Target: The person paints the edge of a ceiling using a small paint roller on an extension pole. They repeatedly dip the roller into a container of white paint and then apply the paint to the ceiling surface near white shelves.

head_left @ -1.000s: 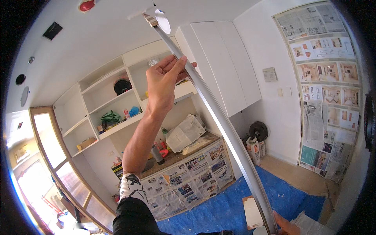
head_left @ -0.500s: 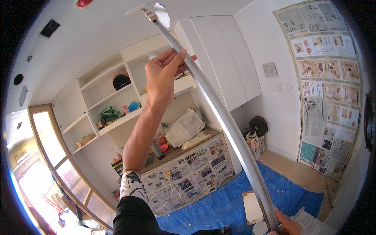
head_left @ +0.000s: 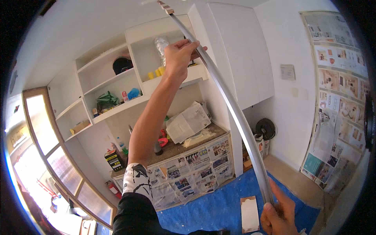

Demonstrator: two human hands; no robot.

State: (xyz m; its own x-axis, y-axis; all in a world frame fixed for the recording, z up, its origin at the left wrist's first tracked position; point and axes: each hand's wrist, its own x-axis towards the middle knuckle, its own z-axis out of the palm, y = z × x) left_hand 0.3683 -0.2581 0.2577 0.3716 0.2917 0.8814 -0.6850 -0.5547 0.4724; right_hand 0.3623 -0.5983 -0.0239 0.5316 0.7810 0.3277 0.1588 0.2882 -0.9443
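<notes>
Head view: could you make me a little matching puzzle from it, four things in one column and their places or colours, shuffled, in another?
Things:
1. Left hand
2. Floor sheet
3. Right hand
4. Green bag

Places or colours:
A. On an open shelf
B. At the lower end of the long silver strip
C. Blue
D. Nearer the upper end of the strip

Right pairs: 1-D, 2-C, 3-B, 4-A

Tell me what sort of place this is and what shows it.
Likely a kitchen-like room under renovation: a speckled counter with newspaper over its front, open white shelves above it, and a blue sheet on the floor.
</notes>
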